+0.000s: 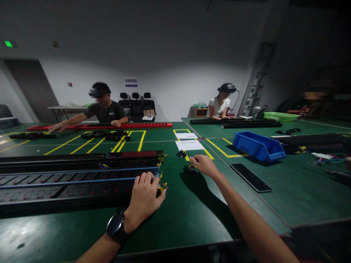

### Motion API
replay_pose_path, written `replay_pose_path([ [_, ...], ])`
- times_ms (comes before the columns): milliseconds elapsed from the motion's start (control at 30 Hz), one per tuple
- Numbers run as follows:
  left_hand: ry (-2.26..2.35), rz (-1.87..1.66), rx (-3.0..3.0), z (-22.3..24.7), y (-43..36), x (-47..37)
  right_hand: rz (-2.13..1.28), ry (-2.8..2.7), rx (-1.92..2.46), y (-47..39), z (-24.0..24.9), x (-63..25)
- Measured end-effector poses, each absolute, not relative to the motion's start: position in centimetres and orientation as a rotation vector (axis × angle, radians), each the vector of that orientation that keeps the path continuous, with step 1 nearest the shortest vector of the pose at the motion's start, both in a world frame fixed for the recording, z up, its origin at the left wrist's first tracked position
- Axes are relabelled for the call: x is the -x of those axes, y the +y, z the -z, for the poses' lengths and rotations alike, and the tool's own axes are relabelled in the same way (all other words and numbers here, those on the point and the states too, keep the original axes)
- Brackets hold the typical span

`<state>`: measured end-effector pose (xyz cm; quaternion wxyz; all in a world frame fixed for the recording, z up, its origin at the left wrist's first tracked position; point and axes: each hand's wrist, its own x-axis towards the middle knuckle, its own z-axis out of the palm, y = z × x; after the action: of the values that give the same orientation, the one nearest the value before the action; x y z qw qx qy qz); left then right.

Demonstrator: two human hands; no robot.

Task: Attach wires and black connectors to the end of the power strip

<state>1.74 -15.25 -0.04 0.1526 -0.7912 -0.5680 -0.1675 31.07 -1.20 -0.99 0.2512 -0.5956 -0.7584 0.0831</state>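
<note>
Black plastic, long and socket-studded, the power strip housing (79, 182) lies along the green table mat (192, 215), its near end pinned under the left hand (145, 197), fingers curled over the top edge. The right hand (204, 164) reaches out to a small black clip-like part (189, 168), fingers bent down onto it; whether it is pinched I cannot tell. Loose yellow-tipped wires (163, 187) poke out by the left thumb and could snag or bend if that hand slides.
</note>
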Motion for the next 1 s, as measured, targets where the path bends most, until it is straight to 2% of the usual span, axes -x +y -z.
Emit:
replay_pose_path([
  [333,-1.597,0.59,2.228,1.3,-15.2,-1.8,-0.126,-2.315,1.621,-2.8,1.6,-28.2],
  [600,-1.547,0.623,2.194,1.7,-14.8,-2.2,-0.805,-2.462,1.083,-2.2,1.6,-28.1],
  [667,-1.551,0.601,2.194,1.8,-14.7,-2.3,-0.777,-2.423,1.122,-1.9,1.7,-28.3],
  [833,-1.521,0.555,2.22,1.8,-14.5,-2.4,-0.465,-2.313,1.362,-1.5,2.2,-28.2],
  [1000,-1.523,0.515,2.203,1.8,-14.5,-2.4,-0.531,-2.346,1.423,-1.9,2.5,-27.7],
])
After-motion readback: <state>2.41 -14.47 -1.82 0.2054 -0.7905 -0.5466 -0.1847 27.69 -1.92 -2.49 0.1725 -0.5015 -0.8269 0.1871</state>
